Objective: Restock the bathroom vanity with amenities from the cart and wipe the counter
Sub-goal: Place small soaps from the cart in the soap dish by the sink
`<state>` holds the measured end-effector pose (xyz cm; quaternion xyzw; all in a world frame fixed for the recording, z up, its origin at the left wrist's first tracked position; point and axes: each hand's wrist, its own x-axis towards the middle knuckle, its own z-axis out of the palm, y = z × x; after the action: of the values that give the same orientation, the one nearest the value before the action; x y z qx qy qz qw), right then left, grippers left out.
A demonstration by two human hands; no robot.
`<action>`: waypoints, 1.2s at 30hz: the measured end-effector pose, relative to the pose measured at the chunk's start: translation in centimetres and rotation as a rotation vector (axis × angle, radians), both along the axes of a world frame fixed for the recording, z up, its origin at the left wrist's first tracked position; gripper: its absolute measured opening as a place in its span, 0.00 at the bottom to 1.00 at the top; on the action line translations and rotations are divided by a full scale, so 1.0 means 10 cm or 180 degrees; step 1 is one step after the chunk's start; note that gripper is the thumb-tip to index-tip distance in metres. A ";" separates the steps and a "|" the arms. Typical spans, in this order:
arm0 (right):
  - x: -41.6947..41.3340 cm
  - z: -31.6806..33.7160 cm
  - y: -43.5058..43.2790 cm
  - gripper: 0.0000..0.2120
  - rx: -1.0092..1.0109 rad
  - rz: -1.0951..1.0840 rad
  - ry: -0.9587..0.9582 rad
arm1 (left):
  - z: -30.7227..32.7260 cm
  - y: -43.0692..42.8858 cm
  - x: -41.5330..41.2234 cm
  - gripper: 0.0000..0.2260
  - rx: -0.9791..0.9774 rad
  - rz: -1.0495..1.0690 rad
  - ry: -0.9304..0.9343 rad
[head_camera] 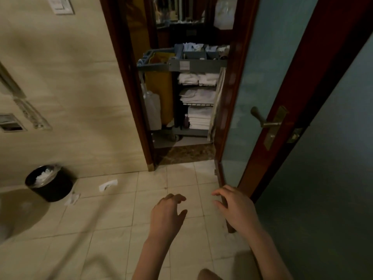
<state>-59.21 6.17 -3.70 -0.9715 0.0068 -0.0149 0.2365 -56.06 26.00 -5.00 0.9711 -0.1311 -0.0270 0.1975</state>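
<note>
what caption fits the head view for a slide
Left hand and right hand, both empty, stretch toward the cart of towels beyond the open door

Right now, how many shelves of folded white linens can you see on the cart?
3, all on the cart: upper shelf, middle shelf, lower shelf. The door cuts off the cart's right side, so more may be hidden.

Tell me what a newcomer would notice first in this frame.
A housekeeping cart fills the open doorway at top centre, its shelves stacked with folded white towels. The left hand and right hand, both empty, reach forward over the floor tiles at the bottom. A black waste bin stands lower left, paper scraps beside it.
</note>
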 end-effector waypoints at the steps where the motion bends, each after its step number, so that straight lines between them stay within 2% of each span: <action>1: 0.05 0.00 -0.01 0.12 0.0001 0.0000 0.0014 | 0.00 -0.01 0.06 0.16 -0.0017 -0.0008 0.0014; 10: 0.66 -0.13 -0.14 0.10 0.0071 -0.0158 -0.0009 | -0.04 -0.15 0.65 0.16 -0.0014 -0.0084 0.0120; 31: 3.52 0.12 -0.70 0.11 -0.0185 0.0134 -0.0175 | 0.24 -0.85 3.27 0.14 -0.0013 0.0084 -0.0234; 36: 3.97 0.02 -0.81 0.11 -0.0151 0.0109 -0.0052 | 0.14 -1.01 3.72 0.14 -0.0061 0.0135 -0.0068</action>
<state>-19.46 -1.88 -3.49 -0.9766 -0.0121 -0.0188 0.2137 -18.88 15.88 -3.57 0.9720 -0.1129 -0.0112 0.2059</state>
